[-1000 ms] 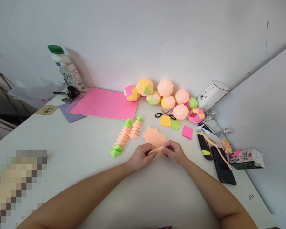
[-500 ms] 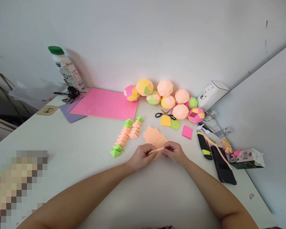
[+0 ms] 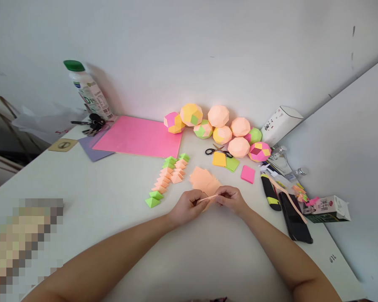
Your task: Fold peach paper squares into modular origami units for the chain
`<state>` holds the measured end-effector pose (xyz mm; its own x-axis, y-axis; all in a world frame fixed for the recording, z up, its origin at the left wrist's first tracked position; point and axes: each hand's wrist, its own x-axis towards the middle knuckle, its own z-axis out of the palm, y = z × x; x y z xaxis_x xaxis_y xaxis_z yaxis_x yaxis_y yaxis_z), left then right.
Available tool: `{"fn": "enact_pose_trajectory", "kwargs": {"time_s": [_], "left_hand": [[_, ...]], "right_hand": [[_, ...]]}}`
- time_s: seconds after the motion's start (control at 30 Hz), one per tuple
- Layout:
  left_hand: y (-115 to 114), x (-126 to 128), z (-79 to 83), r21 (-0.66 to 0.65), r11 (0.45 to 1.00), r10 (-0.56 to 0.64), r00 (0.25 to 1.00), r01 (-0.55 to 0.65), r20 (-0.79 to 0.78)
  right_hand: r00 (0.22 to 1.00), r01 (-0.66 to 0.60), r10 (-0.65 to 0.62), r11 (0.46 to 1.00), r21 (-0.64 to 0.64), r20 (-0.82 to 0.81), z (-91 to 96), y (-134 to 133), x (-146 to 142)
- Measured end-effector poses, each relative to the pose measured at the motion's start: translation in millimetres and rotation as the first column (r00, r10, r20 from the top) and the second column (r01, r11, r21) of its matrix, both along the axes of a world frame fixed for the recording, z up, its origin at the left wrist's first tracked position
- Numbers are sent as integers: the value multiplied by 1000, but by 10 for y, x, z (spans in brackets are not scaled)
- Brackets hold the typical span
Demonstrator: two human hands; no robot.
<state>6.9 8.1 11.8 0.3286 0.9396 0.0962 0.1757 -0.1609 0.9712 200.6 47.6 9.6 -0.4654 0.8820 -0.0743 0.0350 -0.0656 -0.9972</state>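
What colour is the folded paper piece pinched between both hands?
Peach: the thin folded paper piece pinched between the left hand and right hand. Head view.

Scissors (image 3: 217, 151) behind paper stack (image 3: 203, 179); phone (image 3: 294, 218), apparently, to its right

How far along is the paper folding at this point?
Done: several paper balls sit by the wall, and a row of folded units lies on the table. In hand: left hand and right hand pinch one peach sheet. Remaining: the flat peach squares behind the hands look unfolded.
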Motion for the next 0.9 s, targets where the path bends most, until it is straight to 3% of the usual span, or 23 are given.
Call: {"fn": "enact_pose_trajectory", "kwargs": {"time_s": [0.53, 0.8, 0.9], "left_hand": [[14, -1, -28, 33, 999, -10, 1000, 11, -17], [12, 10, -25, 32, 999, 5, 1000, -5, -13], [5, 16, -26, 14, 1000, 1, 1000, -1, -14]], "right_hand": [[999, -27, 28, 999, 27, -21, 55, -7, 14], [996, -16, 19, 999, 35, -91, -20, -30, 16], [999, -40, 42, 995, 94, -16, -26, -47, -2]]}}
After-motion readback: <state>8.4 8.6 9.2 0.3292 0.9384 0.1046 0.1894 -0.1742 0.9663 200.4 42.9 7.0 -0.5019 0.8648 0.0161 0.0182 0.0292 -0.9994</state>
